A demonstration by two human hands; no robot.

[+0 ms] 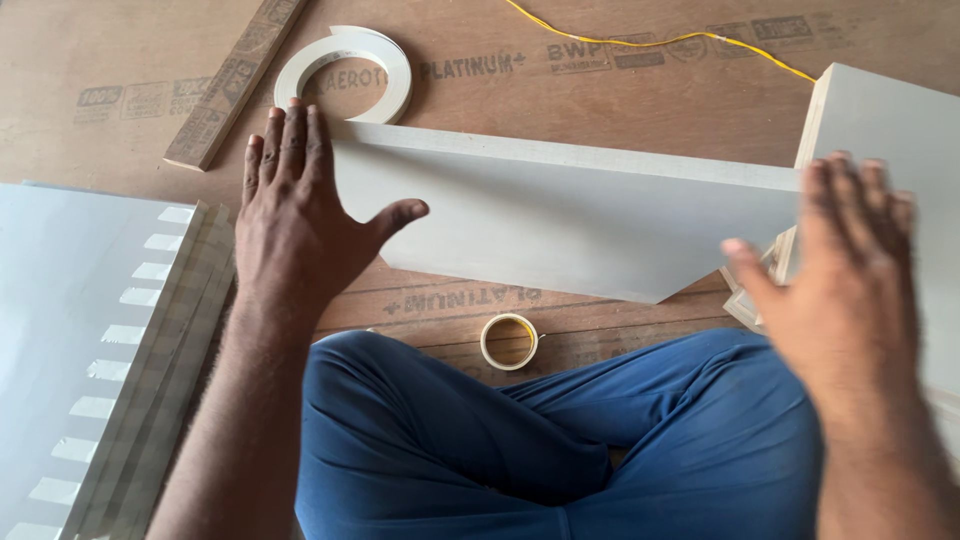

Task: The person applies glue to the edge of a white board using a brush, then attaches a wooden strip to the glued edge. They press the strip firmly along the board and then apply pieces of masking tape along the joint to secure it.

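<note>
- Pressing my left hand (300, 225), fingers spread flat, on the grey panel's (570, 225) left end, which lies on the plywood floor (620, 90).
- Small tape roll (510, 341) sits by my knee.
- My right hand (845, 290), fingers apart, hovers at the right end; I'd best press evenly.

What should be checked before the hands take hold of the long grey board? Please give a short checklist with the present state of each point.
1. Left hand at the left end of the grey board, fingers spread: ok.
2. Right hand at the board's right end: open, but blurred; contact cannot tell.
3. Small tape roll apart from the board, near the knees: ok.
4. White edge-band coil touches or sits behind the board's far corner: cannot tell.
5. Yellow cord lies beyond the board, not on it: ok.
</note>
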